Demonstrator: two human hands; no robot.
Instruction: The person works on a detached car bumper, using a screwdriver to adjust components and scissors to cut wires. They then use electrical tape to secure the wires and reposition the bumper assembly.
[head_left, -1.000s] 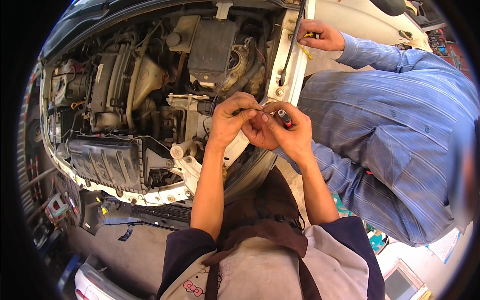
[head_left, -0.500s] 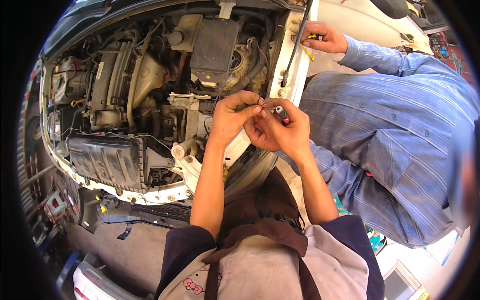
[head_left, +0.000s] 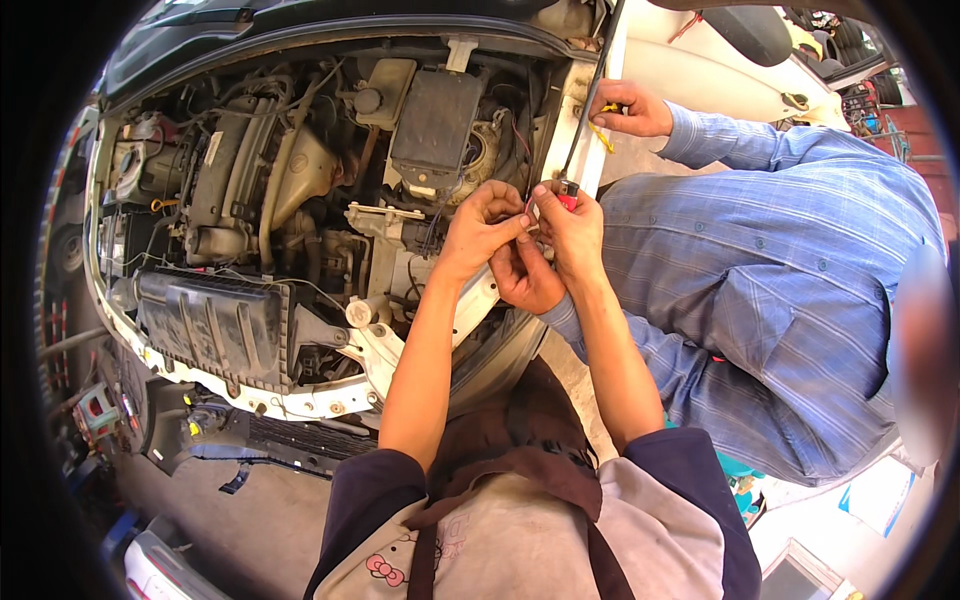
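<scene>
My left hand (head_left: 477, 232) is closed, thumb and fingertips pinching a thin wire (head_left: 530, 203) above the front corner of the engine bay. Meeting it fingertip to fingertip, my right hand (head_left: 574, 232) is also closed. A small red object with a dark, metallic-looking end (head_left: 569, 196) sticks up from its grip; its exact kind is unclear. Just beneath my right hand, a co-worker's hand (head_left: 527, 280) reaches in with its fingers close to the wire. The wire's ends are hidden among the fingers. Thin dark wires (head_left: 432, 232) hang beside my left hand.
An open engine bay (head_left: 300, 215) fills the left, with a black battery-like box (head_left: 436, 125) and a ribbed black housing (head_left: 215, 325). The co-worker in a blue striped shirt (head_left: 760, 240) stands close right, the other hand (head_left: 637, 108) holding something yellow on the fender (head_left: 570, 120).
My right hand has turned, so the red object now points more upward. The co-worker's lower hand shows more clearly beneath it. The view has shifted slightly.
</scene>
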